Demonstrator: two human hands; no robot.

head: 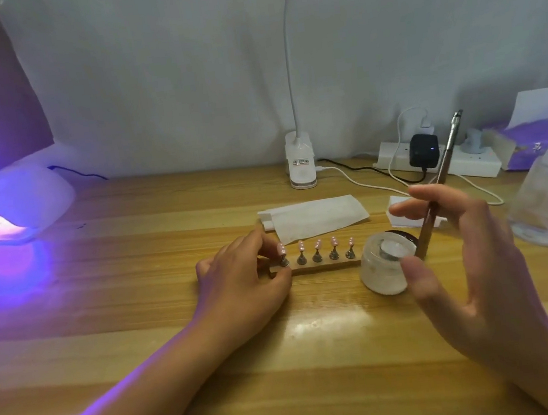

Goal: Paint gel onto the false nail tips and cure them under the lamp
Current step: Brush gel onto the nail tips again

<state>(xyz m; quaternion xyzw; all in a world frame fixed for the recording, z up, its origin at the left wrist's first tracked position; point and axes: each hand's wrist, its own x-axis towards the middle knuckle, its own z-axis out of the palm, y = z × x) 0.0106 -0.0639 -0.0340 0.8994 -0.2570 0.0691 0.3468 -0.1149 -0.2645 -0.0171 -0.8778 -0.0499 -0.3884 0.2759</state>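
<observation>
- Five false nail tips (317, 245) are seated upright on metal pegs along a holder strip (328, 264). The strip lies mid-worktop (178, 339), well apart from the lit curing lamp (23, 200) at far left.
- The strip's left end is pinched by the left hand (240, 280): grip clenched on it, thumb in front, fingers behind the first tip.
- The brush (441, 173) is grasped by the right hand (461, 253), loosely on the shaft, other fingers spread. Its lower end sits just behind the open gel jar (386, 262); contact with the jar cannot be told.
- Risk: the first tip could be smudged or knocked off its peg, as the left fingers are right against it.
- Risk: the strip is held at one end only. If lifted toward the lamp it could tilt and pegs could topple.
- Risk: the jar stands just beside the strip's right end and near the right thumb, so it could be bumped and gel spilled.
- Risk: the jar is uncovered while violet glow spreads over the worktop, so the gel might be thickened by stray light.
- Risk: with so loose a hold the brush could slip and mark the tissue (315, 217) or worktop.
- Writing: the label on the clip lamp base (301, 162) is too small to be read. Marks on the purple packet (527, 141) are illegible. No brand is readable.
</observation>
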